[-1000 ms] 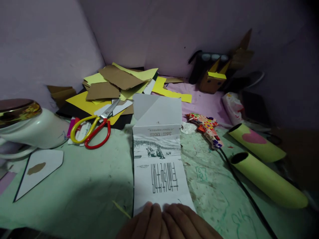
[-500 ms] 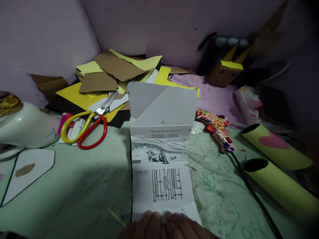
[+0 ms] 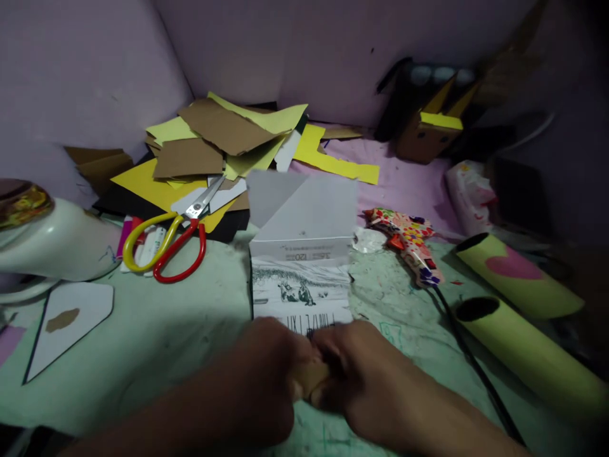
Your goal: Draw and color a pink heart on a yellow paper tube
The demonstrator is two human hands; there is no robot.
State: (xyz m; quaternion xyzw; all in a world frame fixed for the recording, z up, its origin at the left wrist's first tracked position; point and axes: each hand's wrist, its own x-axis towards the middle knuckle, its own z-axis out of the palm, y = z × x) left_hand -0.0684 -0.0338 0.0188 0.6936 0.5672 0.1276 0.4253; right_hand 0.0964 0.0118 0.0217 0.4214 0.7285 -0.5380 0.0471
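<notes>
A flattened, printed cardboard carton (image 3: 301, 254) lies lengthwise in front of me, its plain grey flap tilted up at the far end. Black characters and a drawing of cows cover its white face. My left hand (image 3: 264, 374) grips the near end, fingers curled, from the left. Knuckle to knuckle with it, my right hand (image 3: 364, 371) is closed on the same end from the right. Between the thumbs shows the carton's brown inner side, bent or rolled over. The fingertips are partly hidden.
Scissors (image 3: 195, 209) with yellow and red handles lie at left, before a pile of paper and cardboard (image 3: 228, 124). On the right are a flowered glue gun (image 3: 406, 238), its black cord (image 3: 469, 346) and two yellow-green tubes (image 3: 523, 355). A white jug (image 3: 71, 241) stands far left.
My hands have moved up and away from me, from lying flat at the near end to closed around it. The carton's near part has bent over, covering much of the lettering.
</notes>
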